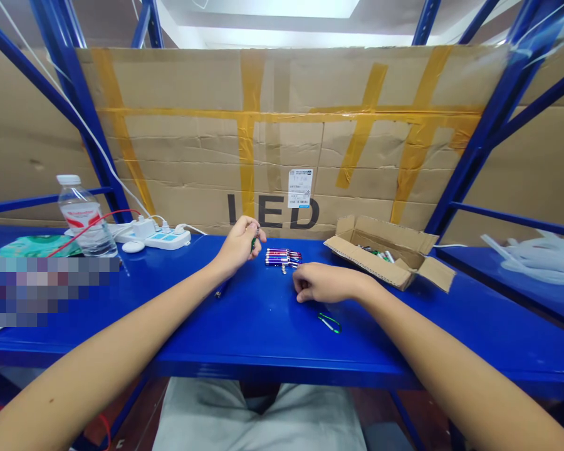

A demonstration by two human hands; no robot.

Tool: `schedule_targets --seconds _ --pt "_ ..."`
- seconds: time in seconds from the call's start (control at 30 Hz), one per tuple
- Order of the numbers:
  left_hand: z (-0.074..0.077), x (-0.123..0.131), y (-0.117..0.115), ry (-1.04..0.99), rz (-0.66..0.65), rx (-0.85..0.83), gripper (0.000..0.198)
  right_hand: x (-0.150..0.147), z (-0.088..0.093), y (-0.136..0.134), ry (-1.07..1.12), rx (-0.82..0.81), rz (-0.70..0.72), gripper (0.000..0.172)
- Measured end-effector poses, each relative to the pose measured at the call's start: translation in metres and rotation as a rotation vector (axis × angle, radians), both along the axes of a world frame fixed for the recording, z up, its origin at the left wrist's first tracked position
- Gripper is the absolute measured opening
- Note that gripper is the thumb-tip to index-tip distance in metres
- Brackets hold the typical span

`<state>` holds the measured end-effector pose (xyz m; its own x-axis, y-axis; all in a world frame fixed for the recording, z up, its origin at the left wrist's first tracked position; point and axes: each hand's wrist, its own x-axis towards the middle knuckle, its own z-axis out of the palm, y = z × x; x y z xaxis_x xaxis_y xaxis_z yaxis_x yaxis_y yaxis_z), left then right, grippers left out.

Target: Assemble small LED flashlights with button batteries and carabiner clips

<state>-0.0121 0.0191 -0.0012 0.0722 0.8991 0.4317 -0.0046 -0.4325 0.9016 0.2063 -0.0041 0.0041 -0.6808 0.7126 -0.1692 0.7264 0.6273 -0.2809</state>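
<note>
My left hand [241,245] is raised a little above the table, its fingers pinched round a small green piece with a silvery tip, mostly hidden by the fingers. Between my hands lies a neat row of slim metallic tubes [277,257], red, purple and blue, with clip-like ends pointing right. My right hand [323,282] rests low at the row's right side, fingers curled in; whatever they hold is hidden. Tiny silvery parts [284,269] sit just left of its fingertips. A green carabiner [329,322] lies nearer the front edge, and a dark slim piece [222,289] is beside my left forearm.
An open cardboard box [380,255] with small green and silver pieces stands right. At left are a power strip [162,237], a water bottle [85,219] and a teal packet [42,246]. Clear tubing [536,260] coils far right. A taped cardboard sheet [192,150] walls the back.
</note>
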Motion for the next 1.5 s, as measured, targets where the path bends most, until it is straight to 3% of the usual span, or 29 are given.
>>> schedule_targets --seconds 0.13,0.27,0.37,0.47,0.6,0.93,1.1,1.3,1.5 --pt "-0.001 0.002 -0.001 0.02 0.0 -0.037 0.013 0.017 0.02 -0.003 0.044 0.024 -0.054 0.012" --pt "0.0 0.003 -0.002 0.023 -0.022 -0.04 0.013 0.03 0.029 -0.007 -0.125 -0.346 0.002 0.027" --pt "0.0 0.004 -0.002 0.03 -0.035 -0.039 0.014 0.026 0.025 -0.01 -0.265 -0.432 -0.027 0.036" --pt "-0.002 0.003 -0.001 0.034 -0.035 -0.028 0.013 0.017 0.018 -0.013 -0.331 -0.368 -0.007 0.03" --pt "-0.003 0.003 0.0 0.028 -0.04 -0.02 0.011 0.007 0.01 -0.012 -0.236 -0.302 0.082 0.016" --pt "-0.005 0.006 -0.003 0.118 -0.035 -0.112 0.008 -0.008 -0.003 -0.006 -0.027 0.028 0.044 0.011" --pt "-0.009 0.007 -0.007 0.334 -0.002 -0.052 0.016 -0.013 -0.006 -0.008 -0.061 0.162 0.05 0.011" --pt "-0.006 0.009 -0.017 0.736 -0.223 0.059 0.013 -0.014 -0.016 -0.001 -0.004 0.233 0.074 0.011" --pt "-0.009 0.011 -0.02 0.907 -0.281 0.061 0.02 -0.011 -0.011 0.004 0.157 0.282 0.025 0.006"
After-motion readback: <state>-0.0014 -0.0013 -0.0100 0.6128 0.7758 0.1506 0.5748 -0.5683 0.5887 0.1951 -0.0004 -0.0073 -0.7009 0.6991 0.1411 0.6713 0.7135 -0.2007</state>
